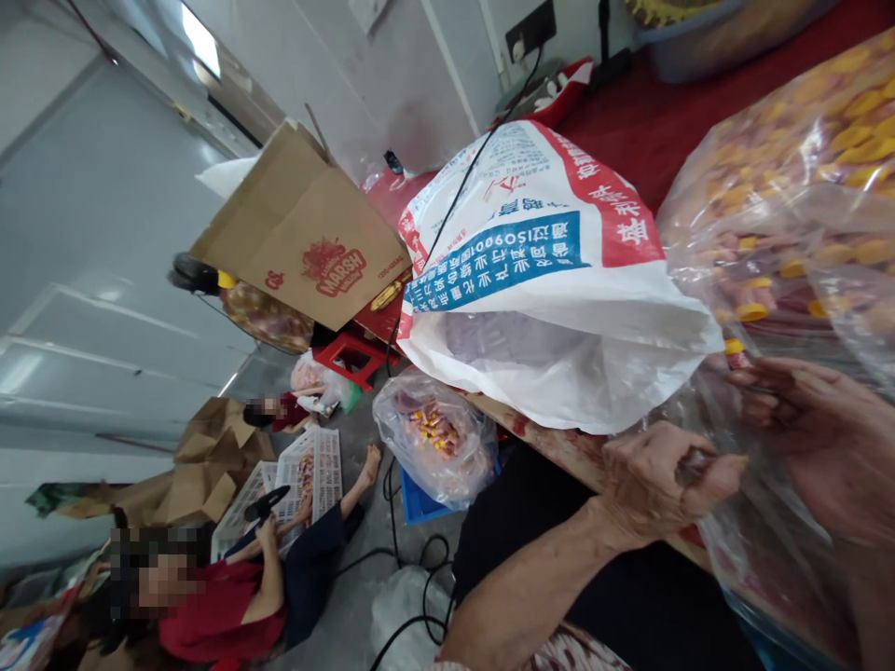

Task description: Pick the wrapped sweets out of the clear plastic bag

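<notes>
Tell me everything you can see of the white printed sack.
The white sack looks like plastic, with red and blue panels of Chinese print and "ISO9001". It lies bulging on the red table, its mouth gaping over unclear greyish contents. A black cable crosses it; the left hand is beside its lower edge.

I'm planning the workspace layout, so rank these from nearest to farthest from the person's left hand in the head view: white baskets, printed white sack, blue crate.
From the left hand:
1. Printed white sack, right beside it.
2. Blue crate, toward picture left.
3. White baskets, farther left.
</notes>
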The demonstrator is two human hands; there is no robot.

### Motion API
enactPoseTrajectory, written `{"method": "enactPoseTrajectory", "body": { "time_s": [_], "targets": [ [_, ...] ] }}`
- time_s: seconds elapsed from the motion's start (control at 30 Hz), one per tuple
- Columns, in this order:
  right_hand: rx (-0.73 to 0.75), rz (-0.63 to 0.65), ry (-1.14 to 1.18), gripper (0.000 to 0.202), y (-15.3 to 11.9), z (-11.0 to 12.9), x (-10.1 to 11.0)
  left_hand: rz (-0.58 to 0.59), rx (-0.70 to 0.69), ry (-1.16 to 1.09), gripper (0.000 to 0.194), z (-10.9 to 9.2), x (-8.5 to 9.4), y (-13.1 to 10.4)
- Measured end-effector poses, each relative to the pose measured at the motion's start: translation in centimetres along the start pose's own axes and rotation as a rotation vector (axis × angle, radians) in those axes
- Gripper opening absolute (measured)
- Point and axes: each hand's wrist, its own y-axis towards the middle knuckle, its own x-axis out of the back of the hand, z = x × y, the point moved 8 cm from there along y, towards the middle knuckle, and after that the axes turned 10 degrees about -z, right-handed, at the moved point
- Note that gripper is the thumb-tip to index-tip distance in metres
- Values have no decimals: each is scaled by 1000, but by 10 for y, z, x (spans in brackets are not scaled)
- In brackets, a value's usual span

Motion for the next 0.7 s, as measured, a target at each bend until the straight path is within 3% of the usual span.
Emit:
{"method": "enactPoseTrajectory", "body": {
  "time_s": [0.1, 0.23, 0.53, 0.7],
  "targets": [
    [10, -11, -2, 36, -2, 2, -2, -51, 66, -37, 16, 8, -1, 1],
    [18, -43, -22, 39, -4, 2, -2, 6, 117, -38, 14, 16, -8, -2],
    [53, 0, 8, 33, 3, 0, 0, -19, -26, 16, 20, 5, -2, -5],
    [31, -5, 20, 32, 5, -2, 1, -126, -157, 29, 24, -8, 11, 2]
  ]
}}
